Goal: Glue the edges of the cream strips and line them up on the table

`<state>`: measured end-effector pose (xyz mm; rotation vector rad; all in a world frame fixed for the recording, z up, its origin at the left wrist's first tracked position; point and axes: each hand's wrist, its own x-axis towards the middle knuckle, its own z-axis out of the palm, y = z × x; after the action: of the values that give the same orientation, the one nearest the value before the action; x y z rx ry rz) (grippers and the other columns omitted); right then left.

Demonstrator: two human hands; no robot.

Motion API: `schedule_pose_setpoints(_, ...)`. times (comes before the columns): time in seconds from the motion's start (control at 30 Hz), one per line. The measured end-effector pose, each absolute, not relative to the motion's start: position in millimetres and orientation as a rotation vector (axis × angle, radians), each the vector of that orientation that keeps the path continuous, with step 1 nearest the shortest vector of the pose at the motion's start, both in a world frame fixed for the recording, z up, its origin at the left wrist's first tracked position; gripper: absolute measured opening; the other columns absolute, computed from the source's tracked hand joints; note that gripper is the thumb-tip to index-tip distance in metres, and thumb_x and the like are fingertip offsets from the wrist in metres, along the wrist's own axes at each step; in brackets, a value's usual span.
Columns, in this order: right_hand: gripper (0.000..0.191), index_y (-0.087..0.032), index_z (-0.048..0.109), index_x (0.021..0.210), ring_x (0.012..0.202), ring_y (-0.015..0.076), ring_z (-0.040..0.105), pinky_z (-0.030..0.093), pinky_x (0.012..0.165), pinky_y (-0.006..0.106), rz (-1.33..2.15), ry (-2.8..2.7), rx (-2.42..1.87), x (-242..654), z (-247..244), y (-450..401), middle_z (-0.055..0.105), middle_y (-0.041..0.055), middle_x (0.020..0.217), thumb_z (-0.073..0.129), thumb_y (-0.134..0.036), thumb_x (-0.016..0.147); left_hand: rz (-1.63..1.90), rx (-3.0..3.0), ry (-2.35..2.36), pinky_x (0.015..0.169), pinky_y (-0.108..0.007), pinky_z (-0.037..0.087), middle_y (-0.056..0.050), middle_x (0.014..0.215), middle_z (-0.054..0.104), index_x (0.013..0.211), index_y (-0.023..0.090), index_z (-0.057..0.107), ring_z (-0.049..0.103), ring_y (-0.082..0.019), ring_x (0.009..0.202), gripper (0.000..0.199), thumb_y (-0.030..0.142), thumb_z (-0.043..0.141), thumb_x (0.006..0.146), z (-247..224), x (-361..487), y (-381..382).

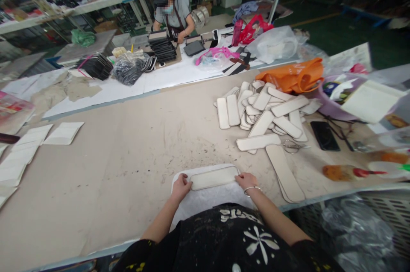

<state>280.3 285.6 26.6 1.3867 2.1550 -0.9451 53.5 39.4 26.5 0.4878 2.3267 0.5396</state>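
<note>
A long pale strip with rounded corners and a dark edge (214, 178) lies over a white sheet (205, 201) at the table's front edge. My left hand (182, 185) pinches its left end between thumb and fingers. At the opposite end my right hand (246, 180), with a bangle on the wrist, grips the strip's right end. To the right spreads a loose pile of similar pale strips (261, 122). Longer pale pieces (284, 174) lie just right of my right hand. Next to the pile is a pair of scissors (292, 146).
A dark phone (324, 136), a glue bottle (339, 173), a purple basin (336, 107) and an orange bag (293, 76) crowd the right side. White pieces (24, 146) lie at left. Across the table a masked person (171, 11) works beside stacked black pieces (162, 50).
</note>
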Motion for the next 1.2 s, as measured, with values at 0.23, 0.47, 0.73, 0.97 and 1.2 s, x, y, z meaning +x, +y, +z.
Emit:
schedule_pose_setpoints(0.23, 0.032, -0.018, 0.077, 0.085, 0.09, 0.0228, 0.068, 0.044, 0.071, 0.027, -0.911, 2.168, 1.398, 279.1, 25.7, 285.4, 0.076, 0.0098, 0.092, 0.052, -0.037, 0.086, 0.495, 0.669, 2.375, 0.064, -0.023, 0.04, 0.004, 0.067, 0.058, 0.094, 0.017, 0.056, 0.06, -0.014, 0.067, 0.012, 0.016, 0.061, 0.083, 23.0, 55.5, 32.0)
schedule_pose_setpoints(0.47, 0.027, -0.019, 0.077, 0.083, 0.084, 0.0208, 0.069, 0.044, 0.068, 0.025, -0.909, 2.177, 1.423, 278.9, 24.1, 285.5, 0.077, 0.0098, 0.089, 0.061, -0.04, 0.079, 0.437, 0.633, 2.388, 0.063, -0.023, 0.038, 0.005, 0.063, 0.058, 0.09, 0.019, 0.056, 0.061, -0.014, 0.064, 0.007, 0.019, 0.061, 0.085, 20.6, 52.7, 38.8)
schedule_pose_setpoints(0.73, 0.028, -0.018, 0.076, 0.082, 0.084, 0.021, 0.068, 0.043, 0.067, 0.025, -0.89, 2.176, 1.413, 277.9, 24.3, 286.3, 0.077, 0.0111, 0.09, 0.059, -0.04, 0.082, 0.384, 0.519, 2.353, 0.06, -0.022, 0.041, 0.006, 0.059, 0.059, 0.09, 0.021, 0.054, 0.064, -0.014, 0.06, 0.007, 0.025, 0.057, 0.086, 23.5, 50.8, 43.8)
schedule_pose_setpoints(0.97, 0.034, -0.016, 0.076, 0.082, 0.088, 0.0239, 0.068, 0.042, 0.069, 0.028, -0.863, 2.178, 1.35, 277.9, 22.3, 286.7, 0.076, 0.0114, 0.089, 0.049, -0.037, 0.089, 0.509, 0.406, 2.313, 0.057, -0.021, 0.043, 0.007, 0.055, 0.056, 0.089, 0.021, 0.054, 0.064, -0.012, 0.055, 0.006, 0.02, 0.058, 0.084, 25.0, 52.2, 43.9)
schedule_pose_setpoints(1.2, 0.035, -0.018, 0.076, 0.082, 0.086, 0.023, 0.068, 0.042, 0.067, 0.028, -0.881, 2.164, 1.333, 278.9, 21.3, 287.2, 0.076, 0.0093, 0.085, 0.048, -0.039, 0.088, 0.914, 0.374, 2.214, 0.057, -0.023, 0.049, 0.006, 0.067, 0.057, 0.12, 0.02, 0.056, 0.062, -0.013, 0.055, 0.038, 0.031, 0.059, 0.084, 16.4, 57.8, 26.3)
